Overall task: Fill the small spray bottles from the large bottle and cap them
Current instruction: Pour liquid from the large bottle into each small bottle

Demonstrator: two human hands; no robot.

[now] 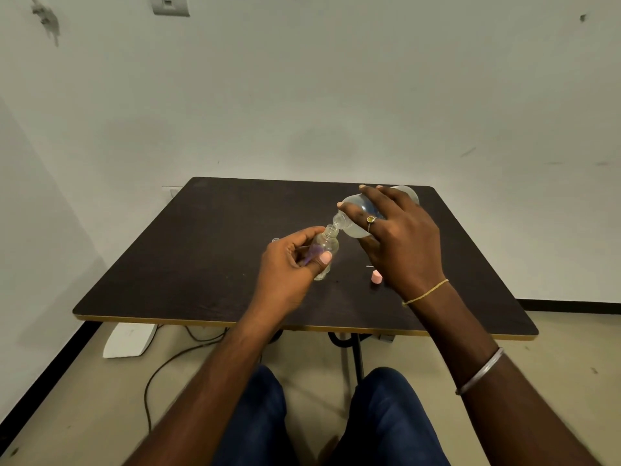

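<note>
The left hand [289,264] grips a small clear spray bottle [327,245] upright on the dark table [201,257], thumb across its front and its open neck showing above the fingers. Just right of it, the right hand [400,240] wraps over a large clear bottle [354,228] tipped on its side, its mouth meeting the small bottle's neck. A pink cap [376,276] lies on the table just left of the right hand's heel.

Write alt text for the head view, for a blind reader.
A person's right hand tips a large clear bottle so its neck meets the mouth of a small spray bottle gripped by the left hand at a dark table. A pink cap lies on the table nearby.
</note>
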